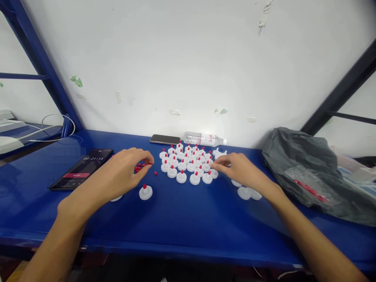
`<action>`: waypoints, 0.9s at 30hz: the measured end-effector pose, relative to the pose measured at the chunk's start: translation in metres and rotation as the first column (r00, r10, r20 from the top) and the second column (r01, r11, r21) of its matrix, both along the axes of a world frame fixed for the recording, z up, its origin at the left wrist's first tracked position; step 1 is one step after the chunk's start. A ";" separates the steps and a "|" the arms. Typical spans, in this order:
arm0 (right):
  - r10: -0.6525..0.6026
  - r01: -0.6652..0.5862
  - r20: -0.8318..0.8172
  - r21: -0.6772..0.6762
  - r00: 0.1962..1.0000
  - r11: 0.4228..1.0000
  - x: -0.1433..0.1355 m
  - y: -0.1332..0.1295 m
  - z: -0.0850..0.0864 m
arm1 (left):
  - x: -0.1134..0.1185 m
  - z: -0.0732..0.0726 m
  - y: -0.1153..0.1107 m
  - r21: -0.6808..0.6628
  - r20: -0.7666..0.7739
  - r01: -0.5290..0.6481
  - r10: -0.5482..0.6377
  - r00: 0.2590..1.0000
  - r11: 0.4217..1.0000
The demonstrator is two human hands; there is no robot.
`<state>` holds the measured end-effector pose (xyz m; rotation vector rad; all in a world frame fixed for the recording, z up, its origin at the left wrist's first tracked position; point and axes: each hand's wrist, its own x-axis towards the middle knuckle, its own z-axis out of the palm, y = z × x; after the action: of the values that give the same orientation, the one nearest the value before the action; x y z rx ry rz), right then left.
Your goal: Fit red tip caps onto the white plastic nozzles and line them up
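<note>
My left hand [126,170] is pinched, with a small red cap [150,163] between thumb and fingertips, over several loose red caps [138,168]. One more red cap [155,173] lies just right of them. A white round lid with a red tip [145,192] stands alone below that hand. Several like it, white lids with red tips [181,177], are grouped at the middle. My right hand [235,168] has its fingers together at the group's right edge; what they hold, if anything, is hidden. Plain white lids [244,193] lie below it.
A phone with a timer [85,166] lies at the left, and another phone [165,139] near the wall beside a plastic bottle [204,139]. At the right sit a dark plastic bag [293,152] and a clear bag with red pieces [311,190].
</note>
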<state>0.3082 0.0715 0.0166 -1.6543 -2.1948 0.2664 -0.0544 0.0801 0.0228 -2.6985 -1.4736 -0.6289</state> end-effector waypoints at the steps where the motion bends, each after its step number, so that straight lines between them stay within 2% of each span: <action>1: -0.026 0.026 0.003 0.019 1.000 0.999 0.001 0.000 0.002 | 0.000 0.000 0.000 0.009 0.007 0.007 -0.007 1.000 1.000; 5: -0.168 0.166 0.006 0.119 0.986 0.979 0.012 0.002 0.008 | 0.002 0.000 -0.002 0.021 0.030 0.005 -0.005 1.000 1.000; 8: -0.242 0.237 0.037 0.114 0.969 0.965 0.022 0.007 0.005 | 0.005 0.003 -0.005 0.043 0.056 -0.011 0.009 0.998 0.999; 14: -0.241 0.237 0.045 0.080 0.970 0.968 0.025 0.018 -0.012 | 0.008 0.006 -0.007 0.132 0.108 0.018 -0.033 0.994 0.991; 18: -0.257 0.252 0.033 0.114 0.966 0.961 0.022 0.016 -0.009 | 0.009 0.005 -0.010 0.111 0.121 -0.001 -0.013 0.993 0.994; 20: -0.270 0.274 -0.042 0.130 0.962 0.953 0.020 0.013 -0.004 | 0.010 0.005 -0.011 0.101 0.134 -0.016 0.003 0.991 0.995; 22: -0.245 0.273 -0.192 0.132 0.950 0.953 0.017 0.010 0.000 | 0.011 0.004 -0.012 0.084 0.148 -0.037 0.024 0.989 0.996; 24: -0.170 0.222 -0.343 0.119 0.924 0.968 0.012 0.008 0.001 | 0.012 0.003 -0.013 0.054 0.152 -0.052 0.044 0.987 0.997; 27: -0.035 0.092 -0.451 0.104 0.892 0.990 0.001 0.004 -0.001 | 0.013 0.000 -0.013 0.013 0.129 -0.046 0.044 0.991 0.999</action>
<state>0.3095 0.0758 0.0157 -1.4232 -1.7702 0.4377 -0.0416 0.0675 0.0224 -2.6507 -1.5445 -0.8228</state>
